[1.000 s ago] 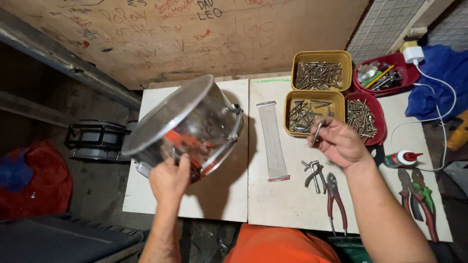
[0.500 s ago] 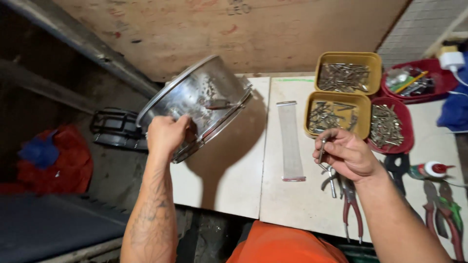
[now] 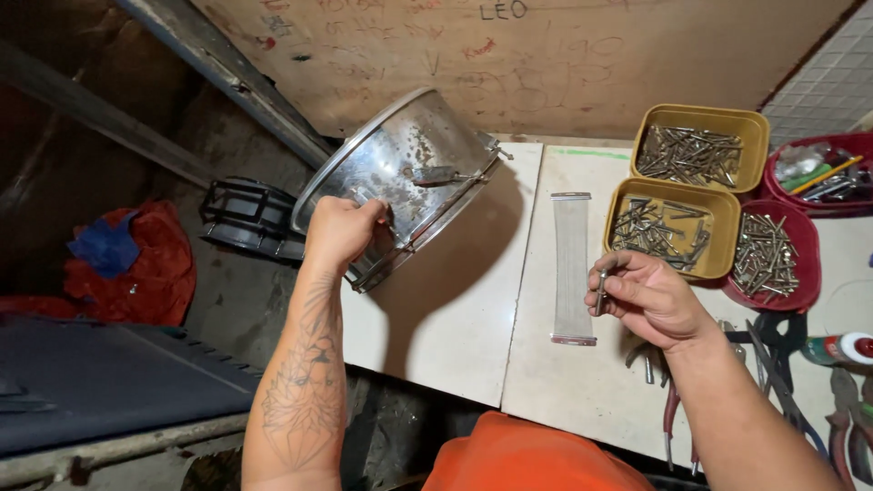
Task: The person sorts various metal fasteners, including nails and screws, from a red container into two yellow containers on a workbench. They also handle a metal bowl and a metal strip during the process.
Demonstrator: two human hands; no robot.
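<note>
My left hand (image 3: 344,232) grips the lower rim of a dented silver metal drum shell (image 3: 407,173), holding it tilted above the left end of the white table (image 3: 455,309). My right hand (image 3: 647,300) pinches a short metal tension rod (image 3: 601,289) upright between thumb and fingers. It hovers just right of a flat strip of snare wires (image 3: 573,266) lying on the table, and just below a yellow tray of screws (image 3: 670,227).
A second yellow tray (image 3: 696,145) and red trays (image 3: 771,257) of metal rods and screws stand at the right. Pliers (image 3: 773,364) lie near my right forearm. A black drum hoop (image 3: 250,216) and a red bag (image 3: 136,264) sit on the floor at left.
My left hand has lifted and shifted the drum shell further left and up over the table's edge. My right hand has drawn back from the tray with the rod.
</note>
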